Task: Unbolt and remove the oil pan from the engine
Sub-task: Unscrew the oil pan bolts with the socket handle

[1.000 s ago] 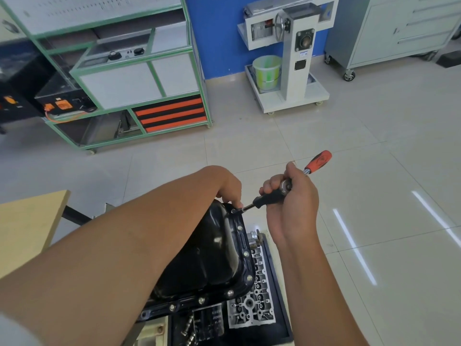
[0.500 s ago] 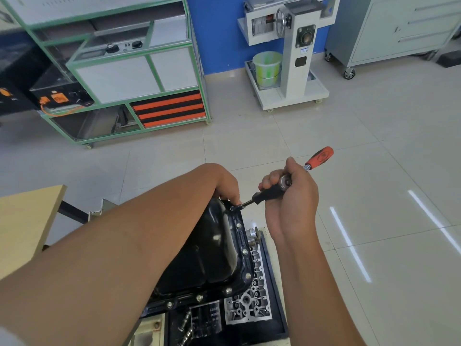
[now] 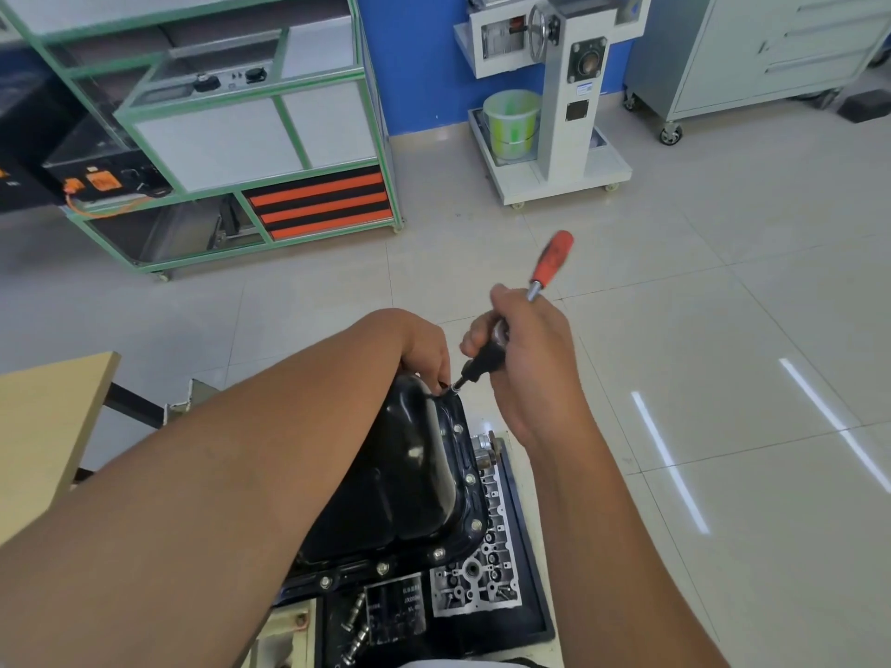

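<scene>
Wooden tabletop (image 3: 43,426) at nine o'clock, well apart from the work. Green-framed equipment rack (image 3: 231,137) at eleven o'clock, across the floor. Left hand (image 3: 426,351), fingers curled down at the far end of the pan beside the socket; whether they pinch anything cannot be told. Oil pan (image 3: 414,474), black, at centre to six o'clock, seated on the engine. Flange bolts (image 3: 475,524) in place down the right and near edges, so most unbolting appears left to do and removal has not begun. Right hand (image 3: 525,359), wrapped round the ratchet wrench (image 3: 549,262), its red grip pointing to one o'clock, socket down on the far corner bolt. Aluminium cylinder head (image 3: 477,580) at five o'clock, just beside the pan. White machine stand (image 3: 554,89) with green bucket (image 3: 511,122) at one o'clock. Grey wheeled cabinet (image 3: 752,55) at two o'clock. The left forearm hides the pan's left flange.
</scene>
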`<state>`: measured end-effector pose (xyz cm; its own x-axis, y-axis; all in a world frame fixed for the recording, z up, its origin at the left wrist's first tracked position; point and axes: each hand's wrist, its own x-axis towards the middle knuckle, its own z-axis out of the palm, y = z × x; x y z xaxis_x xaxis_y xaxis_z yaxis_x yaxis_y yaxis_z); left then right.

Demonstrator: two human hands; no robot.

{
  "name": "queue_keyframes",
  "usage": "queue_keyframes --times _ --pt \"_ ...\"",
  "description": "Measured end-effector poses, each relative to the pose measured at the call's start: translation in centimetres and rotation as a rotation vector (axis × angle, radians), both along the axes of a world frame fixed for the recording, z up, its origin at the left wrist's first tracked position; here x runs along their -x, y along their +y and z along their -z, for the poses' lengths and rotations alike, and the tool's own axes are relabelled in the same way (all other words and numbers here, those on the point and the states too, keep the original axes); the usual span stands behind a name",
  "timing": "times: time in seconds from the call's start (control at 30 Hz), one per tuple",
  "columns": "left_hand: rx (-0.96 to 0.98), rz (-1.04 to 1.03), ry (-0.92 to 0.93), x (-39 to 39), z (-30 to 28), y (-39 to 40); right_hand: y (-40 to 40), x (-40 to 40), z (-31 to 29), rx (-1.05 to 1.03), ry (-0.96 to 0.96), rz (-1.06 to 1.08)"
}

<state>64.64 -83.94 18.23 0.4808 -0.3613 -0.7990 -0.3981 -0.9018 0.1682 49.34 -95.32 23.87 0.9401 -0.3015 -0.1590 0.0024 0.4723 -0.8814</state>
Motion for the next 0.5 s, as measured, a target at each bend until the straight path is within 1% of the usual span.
queue_keyframes --times 0.07,0.17,0.23,0.3,0.37,0.4,0.43,0.5 --pt "0.031 -0.012 -0.021 0.1 -0.1 0.1 -0.1 -0.4 -0.7 0.138 0.018 -0.122" --pt "0.104 -0.024 -0.022 0.7 -1.1 0.3 -0.3 -1.1 -1.6 0.251 0.067 -0.224" --pt "0.204 -0.072 -0.025 1.3 -2.4 0.1 -0.1 -1.3 -2.0 0.256 0.097 -0.213" --pt "0.323 -0.182 -0.115 2.0 -4.0 0.2 0.3 -1.6 -2.2 0.257 0.134 -0.147" --pt "0.515 -0.304 -0.199 3.1 -5.7 1.3 0.6 -1.7 -2.0 0.266 0.163 -0.093" --pt "0.650 -0.354 -0.194 3.9 -6.5 2.1 0.9 -1.7 -1.9 0.249 0.173 -0.076" --pt "0.772 -0.347 -0.155 5.0 -7.0 3.2 1.1 -1.7 -1.8 0.223 0.181 -0.059" --pt "0.903 -0.246 -0.089 7.5 -7.8 4.7 1.8 -1.6 -1.9 0.185 0.195 -0.020"
